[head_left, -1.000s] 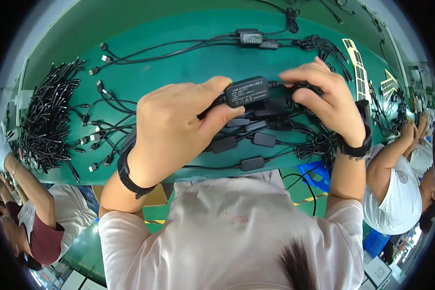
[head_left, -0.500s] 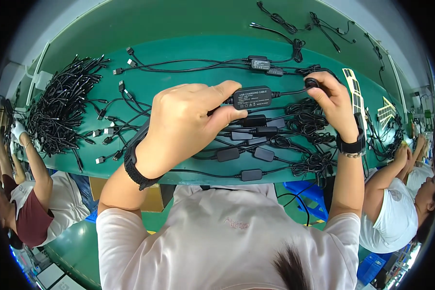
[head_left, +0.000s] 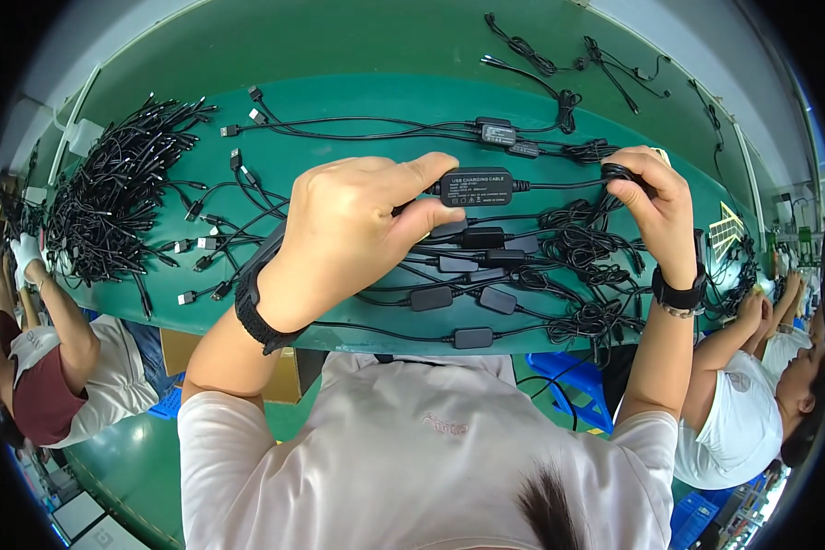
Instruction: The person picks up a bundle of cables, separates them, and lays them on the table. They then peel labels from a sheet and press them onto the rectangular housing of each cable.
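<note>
Overhead, from the head camera, two bare hands work above a green bench (head_left: 339,174). The left hand (head_left: 357,229) has its grip pressed together on one black adapter box (head_left: 476,186), thumb below and fingers over the box's left end, holding it lifted just above the bench. A thin black cable (head_left: 564,185) runs from the box's right end to the right hand (head_left: 655,206), whose grip is pinched around a small coiled bundle (head_left: 619,171) of that cable. Each wrist carries one black band, two in all.

Beneath the hands lie six more adapter boxes (head_left: 472,338) on the bench with their coiled leads (head_left: 591,247). Farther back lies one more box with its cable (head_left: 497,134). A large heap of black cables (head_left: 110,197) sits at the left of the bench; their number cannot be counted. Two other people sit nearby, one at the left (head_left: 55,367), one at the right (head_left: 752,403).
</note>
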Available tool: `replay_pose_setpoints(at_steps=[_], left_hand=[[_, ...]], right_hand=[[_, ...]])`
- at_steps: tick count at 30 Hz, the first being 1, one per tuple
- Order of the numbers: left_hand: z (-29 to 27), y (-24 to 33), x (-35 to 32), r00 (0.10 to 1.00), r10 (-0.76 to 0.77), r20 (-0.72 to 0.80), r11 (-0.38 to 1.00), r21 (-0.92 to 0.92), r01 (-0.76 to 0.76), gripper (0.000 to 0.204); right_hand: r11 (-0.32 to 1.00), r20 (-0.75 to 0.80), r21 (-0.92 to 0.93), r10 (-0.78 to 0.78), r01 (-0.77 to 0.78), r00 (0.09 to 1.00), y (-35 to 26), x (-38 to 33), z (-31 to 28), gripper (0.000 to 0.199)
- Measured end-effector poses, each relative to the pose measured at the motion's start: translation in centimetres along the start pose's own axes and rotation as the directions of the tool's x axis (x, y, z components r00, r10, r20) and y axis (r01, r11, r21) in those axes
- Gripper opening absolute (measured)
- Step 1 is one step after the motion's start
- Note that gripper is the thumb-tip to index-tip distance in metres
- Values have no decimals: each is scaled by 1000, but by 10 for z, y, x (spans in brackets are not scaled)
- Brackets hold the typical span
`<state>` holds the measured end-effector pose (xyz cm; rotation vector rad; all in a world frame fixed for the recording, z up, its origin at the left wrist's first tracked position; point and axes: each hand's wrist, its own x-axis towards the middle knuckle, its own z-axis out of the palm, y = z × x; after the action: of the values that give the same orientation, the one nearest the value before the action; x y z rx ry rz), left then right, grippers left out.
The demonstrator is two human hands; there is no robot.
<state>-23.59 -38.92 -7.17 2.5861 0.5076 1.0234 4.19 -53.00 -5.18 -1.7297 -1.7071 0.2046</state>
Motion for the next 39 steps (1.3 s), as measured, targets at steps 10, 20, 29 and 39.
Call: replay_pose_setpoints(at_steps=[10, 20, 29, 39], left_hand=[[12, -16, 1, 998, -53, 24, 994, -97, 55, 27], [20, -21, 0, 998, -66, 17, 990, -126, 68, 26], [22, -22, 0, 996, -84, 29, 991, -100, 87, 26], [2, -35, -17, 888, -347, 302, 936, 165, 310, 11]], right_hand=[[997, 6, -77, -14, 15, 1000, 0, 0, 5, 23], [994, 13, -105, -5, 7, 1000, 4, 2, 7, 21], [996, 23, -92, -8, 10, 1000, 6, 6, 9, 18], [986, -183, -162, -75, 45, 980, 17, 41, -35, 16]])
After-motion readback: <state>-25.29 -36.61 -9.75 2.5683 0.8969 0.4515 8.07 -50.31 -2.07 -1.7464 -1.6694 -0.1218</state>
